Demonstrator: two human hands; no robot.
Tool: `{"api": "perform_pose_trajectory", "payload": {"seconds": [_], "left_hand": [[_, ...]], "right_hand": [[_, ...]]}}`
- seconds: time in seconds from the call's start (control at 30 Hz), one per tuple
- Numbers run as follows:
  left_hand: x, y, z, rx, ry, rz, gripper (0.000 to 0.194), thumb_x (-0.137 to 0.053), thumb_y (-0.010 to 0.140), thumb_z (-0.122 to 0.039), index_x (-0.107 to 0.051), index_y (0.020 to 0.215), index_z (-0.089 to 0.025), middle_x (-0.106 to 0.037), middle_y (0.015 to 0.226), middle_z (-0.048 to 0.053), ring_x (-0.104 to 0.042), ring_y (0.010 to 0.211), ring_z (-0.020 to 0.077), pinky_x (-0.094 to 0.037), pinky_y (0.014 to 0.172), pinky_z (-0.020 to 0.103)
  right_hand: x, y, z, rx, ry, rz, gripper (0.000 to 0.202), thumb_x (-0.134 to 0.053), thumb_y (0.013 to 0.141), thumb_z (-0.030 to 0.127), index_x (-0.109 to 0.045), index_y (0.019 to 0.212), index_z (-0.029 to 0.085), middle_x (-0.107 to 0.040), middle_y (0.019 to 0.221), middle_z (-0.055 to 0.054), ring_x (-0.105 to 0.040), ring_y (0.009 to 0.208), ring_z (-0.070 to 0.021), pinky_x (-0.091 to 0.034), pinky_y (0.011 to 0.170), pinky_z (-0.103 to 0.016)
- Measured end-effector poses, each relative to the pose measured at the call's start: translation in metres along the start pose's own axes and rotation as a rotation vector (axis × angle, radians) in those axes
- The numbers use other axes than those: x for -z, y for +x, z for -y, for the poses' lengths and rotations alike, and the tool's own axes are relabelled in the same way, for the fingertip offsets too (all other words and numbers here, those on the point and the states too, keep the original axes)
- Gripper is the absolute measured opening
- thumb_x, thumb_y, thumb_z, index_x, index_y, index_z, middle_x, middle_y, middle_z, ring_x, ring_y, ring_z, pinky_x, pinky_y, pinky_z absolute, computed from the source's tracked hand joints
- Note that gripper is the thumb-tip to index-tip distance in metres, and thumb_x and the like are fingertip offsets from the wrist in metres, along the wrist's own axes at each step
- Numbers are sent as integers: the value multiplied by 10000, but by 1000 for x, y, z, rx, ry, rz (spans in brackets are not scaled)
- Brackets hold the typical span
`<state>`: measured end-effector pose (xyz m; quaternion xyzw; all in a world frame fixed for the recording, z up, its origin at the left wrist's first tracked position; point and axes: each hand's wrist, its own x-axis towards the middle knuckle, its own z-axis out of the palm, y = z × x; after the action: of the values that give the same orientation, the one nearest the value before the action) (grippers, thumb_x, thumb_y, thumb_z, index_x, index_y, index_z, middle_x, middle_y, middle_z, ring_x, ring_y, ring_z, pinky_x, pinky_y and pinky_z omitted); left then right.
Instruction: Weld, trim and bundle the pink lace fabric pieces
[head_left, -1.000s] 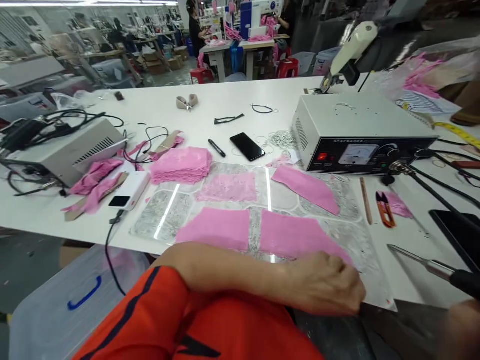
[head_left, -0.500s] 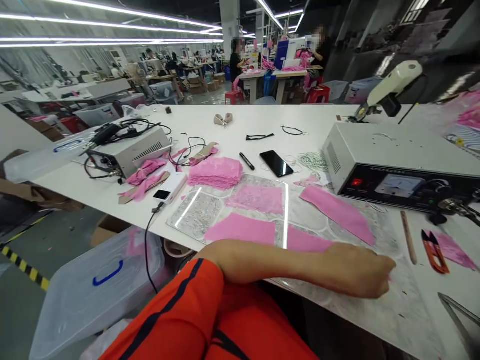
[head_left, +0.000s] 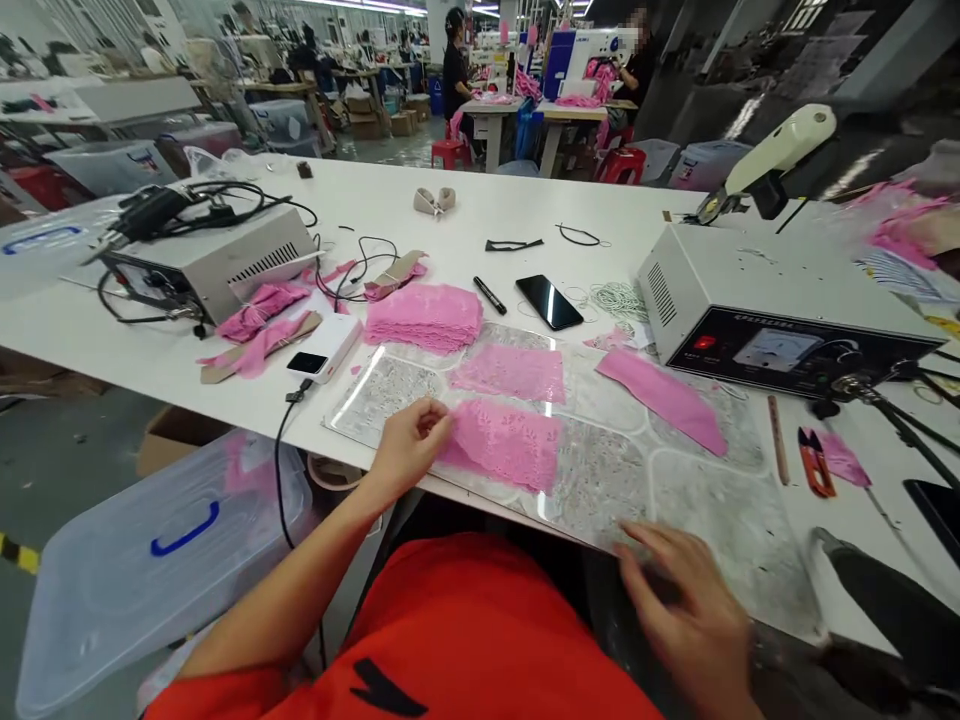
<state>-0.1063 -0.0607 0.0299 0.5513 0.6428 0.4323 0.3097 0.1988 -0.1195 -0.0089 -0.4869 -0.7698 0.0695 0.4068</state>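
My left hand (head_left: 414, 440) pinches the left edge of a pink lace piece (head_left: 506, 443) that lies near the table's front edge. Over the front edge, at the lower right, my right hand (head_left: 686, 590) has its fingers apart and holds nothing. Both are above or beside a clear patterned mat (head_left: 607, 470). Behind the lace piece lies another flat pink piece (head_left: 514, 372), with a stack of pink pieces (head_left: 425, 317) to its left. A long plain pink strip (head_left: 664, 397) rests on the mat's right part.
A grey box with a meter (head_left: 787, 310) and orange snips (head_left: 815, 462) stand to the right. A phone (head_left: 550, 301) and pen (head_left: 490, 295) lie behind the mat. Another box (head_left: 217, 262) with cables is left; a lidded plastic bin (head_left: 172, 560) sits below.
My left arm has drawn back from the right to the lace piece. My right hand has come into view. The plain pink pieces at the front edge no longer show. The view has shifted.
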Motion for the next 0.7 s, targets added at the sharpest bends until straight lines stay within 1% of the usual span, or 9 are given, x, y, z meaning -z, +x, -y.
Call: {"api": "perform_pose_trajectory", "payload": {"seconds": [0.07, 0.13, 0.2, 0.27, 0.37, 0.47, 0.57, 0.63, 0.7], "left_hand": [[8, -7, 6, 7, 73, -25, 177, -519, 793, -319, -570, 740, -159, -569, 648, -13, -508, 580, 106, -393, 560, 219], [13, -10, 10, -9, 177, -50, 173, -509, 806, -315, -589, 761, -169, -592, 677, -9, -517, 600, 116, -397, 583, 233], [16, -11, 14, -57, 259, -67, 149, -500, 816, -287, -597, 783, -179, -635, 762, 9, -561, 691, 139, -423, 654, 255], [19, -11, 19, -126, 288, -79, 115, -495, 818, -245, -587, 790, -183, -661, 884, 35, -592, 830, 165, -445, 764, 288], [20, -13, 27, -209, 333, -93, 80, -495, 816, -198, -569, 790, -183, -653, 998, 63, -583, 958, 194, -440, 872, 349], [20, -18, 34, -238, 423, -95, 69, -501, 812, -167, -568, 800, -181, -638, 1055, 77, -564, 1020, 221, -437, 897, 401], [23, -24, 38, -263, 500, -61, 75, -507, 807, -140, -572, 823, -173, -627, 1092, 89, -563, 1043, 231, -446, 905, 424], [29, -28, 39, -306, 524, -23, 140, -517, 818, -152, -588, 938, -170, -609, 1143, 104, -552, 1086, 233, -448, 934, 431], [39, -30, 42, -372, 543, 40, 274, -531, 838, -182, -570, 1110, -181, -565, 1232, 120, -515, 1163, 237, -441, 973, 430]], "right_hand": [[-22, 22, 8, 101, 39, 77, 218, -584, 835, 172, -614, 1041, 239, -636, 914, -61, -587, 867, -216, -503, 760, -377], [-40, 40, 13, 147, 72, 143, 249, -575, 837, 160, -604, 1071, 242, -627, 934, -63, -580, 880, -210, -513, 765, -374], [-52, 52, 17, 179, 92, 191, 273, -583, 831, 161, -593, 1092, 239, -612, 960, -70, -572, 899, -210, -516, 781, -379], [-59, 58, 19, 205, 94, 226, 292, -600, 819, 168, -585, 1104, 234, -595, 986, -77, -562, 915, -213, -515, 794, -388], [-65, 63, 20, 238, 74, 264, 255, -595, 813, 156, -600, 1058, 225, -581, 978, -78, -557, 897, -210, -516, 783, -392], [-66, 64, 18, 247, 75, 280, 193, -559, 818, 122, -617, 977, 215, -584, 944, -73, -563, 879, -205, -524, 766, -383], [-63, 64, 14, 237, 92, 267, 197, -541, 823, 125, -615, 977, 222, -589, 953, -75, -577, 901, -209, -542, 767, -376], [-60, 64, 12, 242, 99, 265, 225, -549, 821, 144, -611, 1020, 229, -591, 977, -81, -587, 920, -213, -555, 773, -373], [-59, 64, 11, 263, 91, 284, 271, -571, 814, 169, -603, 1077, 229, -593, 1010, -90, -597, 936, -218, -567, 779, -373]]}}
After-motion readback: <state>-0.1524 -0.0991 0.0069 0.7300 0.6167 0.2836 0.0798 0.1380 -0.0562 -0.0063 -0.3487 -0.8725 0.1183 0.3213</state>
